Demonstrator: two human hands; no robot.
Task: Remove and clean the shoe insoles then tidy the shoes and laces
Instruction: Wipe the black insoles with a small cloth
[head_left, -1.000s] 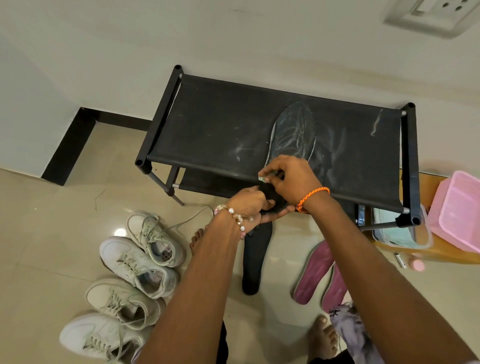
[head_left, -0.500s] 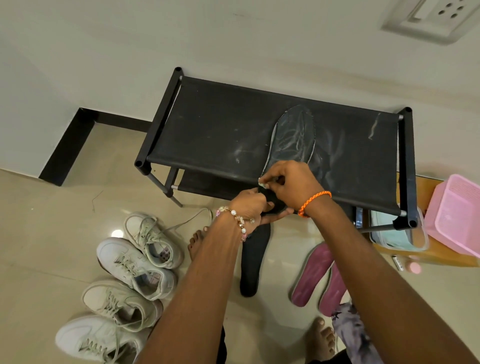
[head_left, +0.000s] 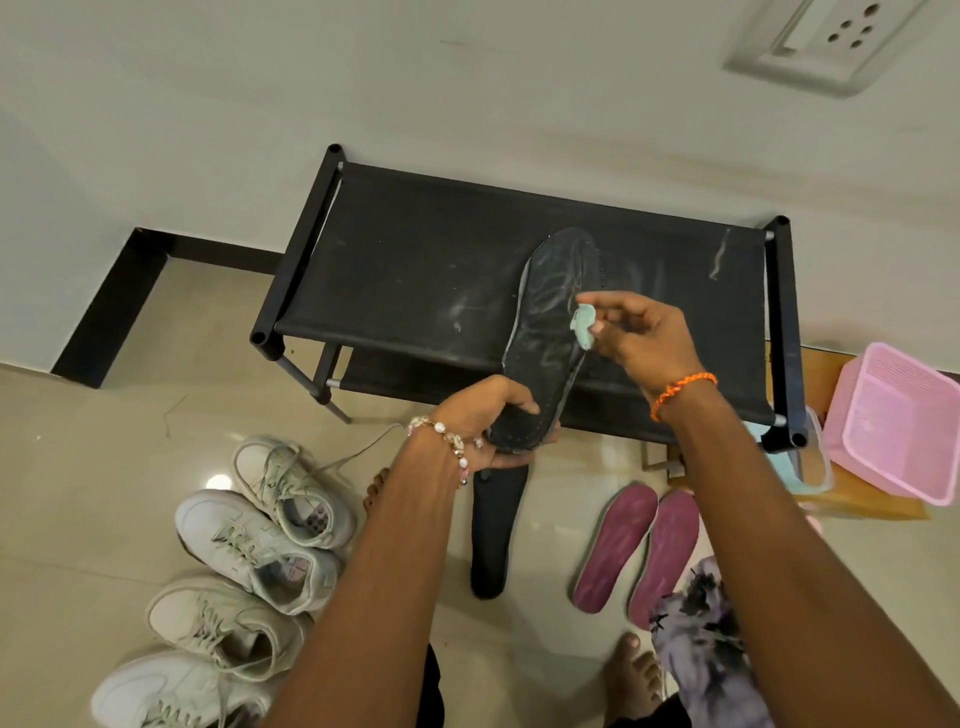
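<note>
Your left hand (head_left: 485, 423) grips the black insole's (head_left: 545, 338) heel over the shoe rack's (head_left: 415, 270) front edge; your right hand (head_left: 636, 338) pinches a green soap piece (head_left: 585, 325). You're mid-scrub, probably; next, press soap against insole.

Even, soft indoor light; scene moderately bright. A small glare spot sits on the glossy floor (head_left: 218, 482) at near left. Shadows are faint and diffuse. Wide-angle distortion bends the wall (head_left: 467, 78) lines toward the edges; the near forearms appear slightly soft.
</note>
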